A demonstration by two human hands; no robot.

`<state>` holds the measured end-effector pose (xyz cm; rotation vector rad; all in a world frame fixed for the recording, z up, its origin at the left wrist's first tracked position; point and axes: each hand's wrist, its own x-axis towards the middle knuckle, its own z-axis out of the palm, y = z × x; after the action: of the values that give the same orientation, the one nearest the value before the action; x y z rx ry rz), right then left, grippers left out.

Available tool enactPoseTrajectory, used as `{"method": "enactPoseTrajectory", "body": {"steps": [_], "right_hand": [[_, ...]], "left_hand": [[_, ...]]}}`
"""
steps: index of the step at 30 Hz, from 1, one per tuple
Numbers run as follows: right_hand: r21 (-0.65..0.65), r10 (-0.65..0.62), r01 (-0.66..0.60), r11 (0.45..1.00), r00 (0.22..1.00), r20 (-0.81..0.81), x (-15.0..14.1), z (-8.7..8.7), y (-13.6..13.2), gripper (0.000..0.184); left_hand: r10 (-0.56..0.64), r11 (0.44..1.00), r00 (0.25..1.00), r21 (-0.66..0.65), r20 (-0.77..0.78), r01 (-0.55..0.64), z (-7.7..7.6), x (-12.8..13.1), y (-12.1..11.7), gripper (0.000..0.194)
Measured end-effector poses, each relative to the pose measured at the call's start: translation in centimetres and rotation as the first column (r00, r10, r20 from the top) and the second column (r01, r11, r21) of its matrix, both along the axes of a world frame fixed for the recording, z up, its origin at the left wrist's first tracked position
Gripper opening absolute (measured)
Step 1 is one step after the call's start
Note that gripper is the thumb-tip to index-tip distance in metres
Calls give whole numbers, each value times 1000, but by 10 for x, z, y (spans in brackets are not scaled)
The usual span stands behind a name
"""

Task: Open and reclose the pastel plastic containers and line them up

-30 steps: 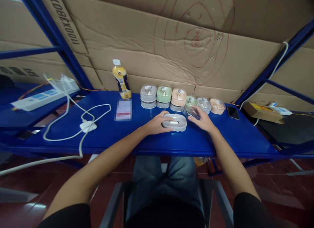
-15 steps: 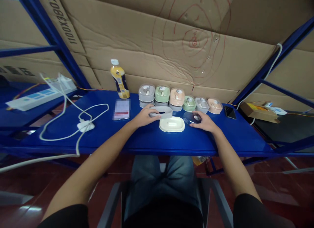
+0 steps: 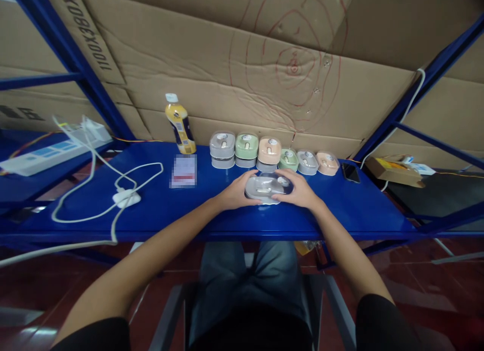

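My left hand (image 3: 240, 192) and my right hand (image 3: 298, 189) grip opposite ends of a stacked plastic soap dish (image 3: 266, 185) on the blue shelf. It has a cream base, a grey tray inside and a see-through lid on top, and my fingers hide parts of its rim. Whether the lid is fully seated is hard to tell. Behind my hands stands a row of several lidded soap dishes in grey, green and peach, with the nearest, a peach one (image 3: 269, 152), just beyond the dish I hold.
A yellow-labelled bottle (image 3: 180, 129) and a blurred card (image 3: 183, 171) stand left of the row. A white cable with a plug (image 3: 126, 198) loops across the blue shelf (image 3: 359, 215). A phone (image 3: 351, 173) lies at the right, and a power strip (image 3: 53, 157) sits far left.
The grey tray from my left hand and the see-through lid from my right hand now sit stacked on the cream base. Both hands have come together around the dish.
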<state>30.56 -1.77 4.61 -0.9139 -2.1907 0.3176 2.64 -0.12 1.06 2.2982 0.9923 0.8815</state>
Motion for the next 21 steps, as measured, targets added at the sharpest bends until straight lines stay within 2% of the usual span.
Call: {"method": "enactPoseTrajectory", "body": {"steps": [3,8,17,21], "right_hand": [[-37,36,-32,999,995,94,-21,-3,1,85],[-63,2,13,998,975,223,-35,-7,9,93],[-36,-26,35,999,974,226,-34,-15,8,91],[-10,17,-15,1000,979,203,-32,-18,6,87]], "left_hand": [[-16,999,1000,-38,26,17,-5,0,2,119],[-16,998,998,-67,57,20,-7,-1,5,128],[-3,999,1000,-39,10,3,-5,-1,7,123],[-17,999,1000,-30,-1,17,-5,-2,8,120]]}}
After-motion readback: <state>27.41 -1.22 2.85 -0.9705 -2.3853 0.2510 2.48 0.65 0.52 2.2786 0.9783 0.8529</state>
